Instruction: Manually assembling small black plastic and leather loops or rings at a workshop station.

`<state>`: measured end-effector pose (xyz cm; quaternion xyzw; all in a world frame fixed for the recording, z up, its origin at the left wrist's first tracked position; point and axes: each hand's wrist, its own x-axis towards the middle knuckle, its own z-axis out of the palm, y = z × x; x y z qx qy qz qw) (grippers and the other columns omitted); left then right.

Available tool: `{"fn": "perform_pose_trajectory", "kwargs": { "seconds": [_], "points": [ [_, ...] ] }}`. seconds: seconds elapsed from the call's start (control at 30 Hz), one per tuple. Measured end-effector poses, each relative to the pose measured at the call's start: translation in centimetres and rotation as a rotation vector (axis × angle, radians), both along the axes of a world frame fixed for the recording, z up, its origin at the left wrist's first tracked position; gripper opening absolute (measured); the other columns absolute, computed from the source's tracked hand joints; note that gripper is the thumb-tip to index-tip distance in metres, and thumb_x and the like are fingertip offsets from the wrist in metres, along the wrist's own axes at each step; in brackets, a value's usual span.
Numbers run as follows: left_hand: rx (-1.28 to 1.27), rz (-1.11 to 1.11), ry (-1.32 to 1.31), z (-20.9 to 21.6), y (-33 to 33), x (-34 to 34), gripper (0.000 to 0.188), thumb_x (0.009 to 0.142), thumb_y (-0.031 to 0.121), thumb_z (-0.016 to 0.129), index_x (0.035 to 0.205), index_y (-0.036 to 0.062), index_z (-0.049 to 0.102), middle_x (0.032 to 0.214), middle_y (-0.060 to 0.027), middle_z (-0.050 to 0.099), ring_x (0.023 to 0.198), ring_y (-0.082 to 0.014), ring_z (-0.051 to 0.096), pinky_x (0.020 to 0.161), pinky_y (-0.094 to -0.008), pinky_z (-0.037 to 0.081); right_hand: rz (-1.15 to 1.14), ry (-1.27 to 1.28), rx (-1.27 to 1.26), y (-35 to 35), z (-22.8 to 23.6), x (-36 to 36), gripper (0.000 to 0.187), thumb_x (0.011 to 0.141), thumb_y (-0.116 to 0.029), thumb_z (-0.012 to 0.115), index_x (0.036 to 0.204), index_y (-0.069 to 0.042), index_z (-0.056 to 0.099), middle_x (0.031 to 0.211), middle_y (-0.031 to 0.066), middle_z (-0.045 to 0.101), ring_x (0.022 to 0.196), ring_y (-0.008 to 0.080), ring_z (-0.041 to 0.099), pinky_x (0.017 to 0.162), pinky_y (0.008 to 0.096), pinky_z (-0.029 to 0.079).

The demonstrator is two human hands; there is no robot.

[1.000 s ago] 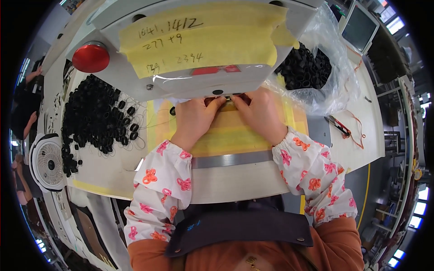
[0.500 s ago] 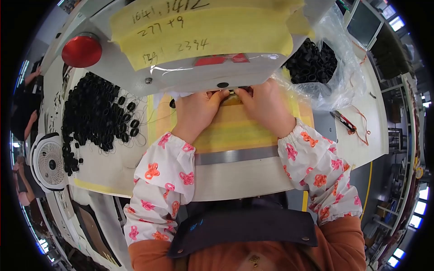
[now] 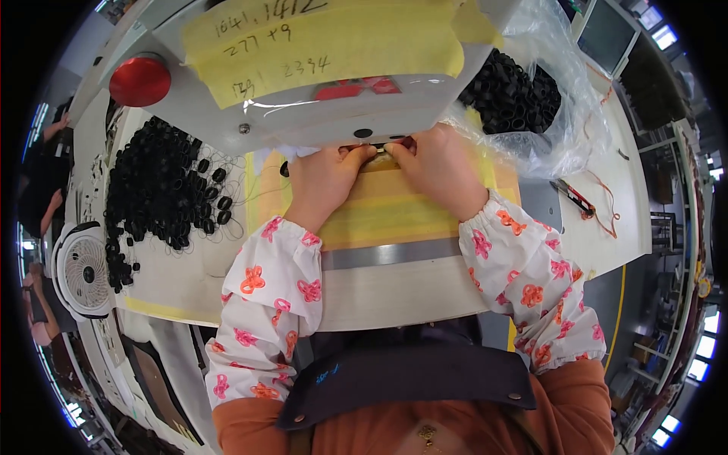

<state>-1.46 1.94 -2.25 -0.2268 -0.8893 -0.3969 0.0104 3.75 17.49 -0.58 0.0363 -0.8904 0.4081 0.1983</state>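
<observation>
Both hands are up against the lower edge of a white sewing machine [image 3: 296,130]. My left hand [image 3: 326,180] is closed in a pinch, thumb and fingers on a small black band [image 3: 381,146]. From the other side my right hand [image 3: 441,168] pinches the same band, its thumb almost meeting the left thumb. The machine head and my fingers hide most of the band. Beneath the hands lies a work plate covered in yellow tape [image 3: 379,214].
On the left, a large pile of black loops [image 3: 155,182] trails loose threads. A clear plastic bag [image 3: 580,144] on the right holds more black loops [image 3: 516,95]. A utility knife [image 3: 574,199] lies near it. A white fan [image 3: 82,273] stands at far left; people are beyond.
The whole view has shifted slightly, with the machine appearing a little further left and higher. Both hands keep their pinch at the machine's lower edge.
</observation>
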Motion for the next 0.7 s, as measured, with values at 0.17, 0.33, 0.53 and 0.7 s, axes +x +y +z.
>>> {"fn": "perform_pose_trajectory", "kwargs": {
  "seconds": [0.17, 0.33, 0.53, 0.7],
  "points": [
    [-0.071, 0.032, 0.325, 0.6, -2.3, 0.8, 0.02, 0.073, 0.029, 0.057, 0.085, 0.015, 0.066, 0.08, -0.0082, 0.064, 0.074, -0.0266, 0.06, 0.062, -0.04, 0.045, 0.021, 0.014, 0.125, -2.0, -1.0, -0.6, 0.011, 0.071, -0.006, 0.059, 0.078, 0.003, 0.058, 0.069, 0.0198, 0.058, 0.065, 0.037, 0.056, 0.058, 0.0415, 0.045],
    [0.054, -0.024, 0.133, -0.3, -0.2, 1.6, 0.021, 0.07, 0.026, 0.061, 0.076, 0.0064, 0.062, 0.075, -0.0128, 0.061, 0.076, -0.0291, 0.059, 0.067, -0.0397, 0.044, -0.083, -0.061, 0.126, -0.1, -0.4, 1.4, 0.013, 0.069, -0.008, 0.063, 0.068, 0.004, 0.061, 0.063, 0.0176, 0.06, 0.058, 0.0288, 0.059, 0.053, 0.0341, 0.045],
    [0.03, 0.0, 0.032, 1.1, -2.0, 2.7, 0.019, 0.073, 0.026, 0.059, 0.078, 0.008, 0.062, 0.072, -0.0128, 0.061, 0.071, -0.0301, 0.059, 0.061, -0.0404, 0.045, -0.063, -0.039, 0.122, -1.1, -0.6, 1.3, 0.015, 0.068, -0.008, 0.065, 0.066, 0.005, 0.057, 0.061, 0.0155, 0.058, 0.052, 0.0251, 0.056, 0.051, 0.0339, 0.044],
    [0.038, -0.094, 0.204, -0.8, -2.0, 4.6, 0.015, 0.08, 0.021, 0.052, 0.087, 0.0122, 0.061, 0.068, -0.0118, 0.059, 0.062, -0.0321, 0.056, 0.056, -0.0422, 0.043, -0.023, -0.023, -0.128, 0.0, -1.7, 0.6, 0.015, 0.071, -0.01, 0.067, 0.075, 0.003, 0.06, 0.057, 0.0093, 0.059, 0.049, 0.0142, 0.056, 0.047, 0.0256, 0.043]
  ]
}}
